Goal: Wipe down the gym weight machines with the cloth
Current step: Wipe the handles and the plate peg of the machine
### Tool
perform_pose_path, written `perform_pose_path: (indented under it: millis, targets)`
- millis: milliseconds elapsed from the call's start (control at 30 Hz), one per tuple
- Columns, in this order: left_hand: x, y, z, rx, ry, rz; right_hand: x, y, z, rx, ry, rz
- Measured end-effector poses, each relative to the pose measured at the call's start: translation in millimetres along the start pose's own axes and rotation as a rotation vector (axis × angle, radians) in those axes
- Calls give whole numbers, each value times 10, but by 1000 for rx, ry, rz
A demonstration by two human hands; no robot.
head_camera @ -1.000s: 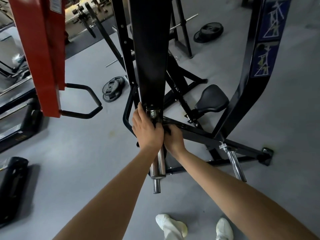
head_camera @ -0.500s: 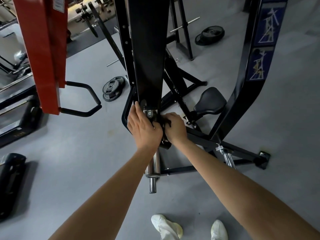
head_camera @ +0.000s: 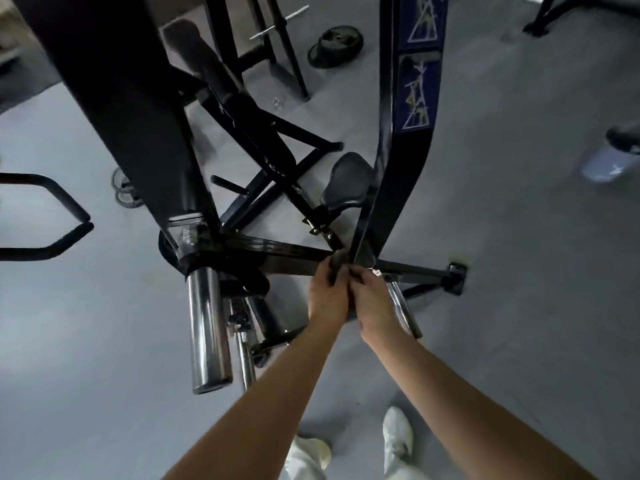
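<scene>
A black plate-loaded weight machine (head_camera: 277, 252) fills the middle of the view, with a padded seat (head_camera: 349, 183) and a curved upright bearing blue stickers (head_camera: 398, 150). My left hand (head_camera: 327, 294) and my right hand (head_camera: 372, 301) are pressed together at the foot of that upright, above the low crossbar. Both grip a small dark cloth (head_camera: 337, 263), of which only a fold shows above my fingers. Chrome weight pegs (head_camera: 207, 327) stick out toward me at the lower left.
A weight plate (head_camera: 336, 45) lies on the grey floor at the back, another (head_camera: 124, 190) is half hidden behind the wide black arm (head_camera: 128, 109). A black handle loop (head_camera: 52, 216) juts in from the left. My white shoes (head_camera: 398, 438) stand below. Someone's shoe (head_camera: 606, 164) is at right.
Both hands left the pivot at the base of the wide black arm and moved right to the foot of the curved upright. The view swung right and darkened; the red frame went out of view.
</scene>
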State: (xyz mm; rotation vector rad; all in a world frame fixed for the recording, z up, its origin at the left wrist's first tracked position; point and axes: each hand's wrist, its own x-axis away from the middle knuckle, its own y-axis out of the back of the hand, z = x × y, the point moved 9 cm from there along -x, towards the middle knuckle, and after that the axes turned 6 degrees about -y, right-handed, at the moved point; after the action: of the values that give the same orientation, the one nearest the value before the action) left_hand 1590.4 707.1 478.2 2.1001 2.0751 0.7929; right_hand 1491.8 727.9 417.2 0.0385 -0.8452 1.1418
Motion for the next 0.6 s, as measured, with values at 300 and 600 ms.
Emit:
perform_pose_path:
  millis: [300,600]
  targets:
    - [-918,-573,-94,-1175,-662,-52,-438,984,-353,141,-20,-251]
    - [-1410,-1153,361,-1500,-582,102,-1046,1177,-724,224,-32,-279]
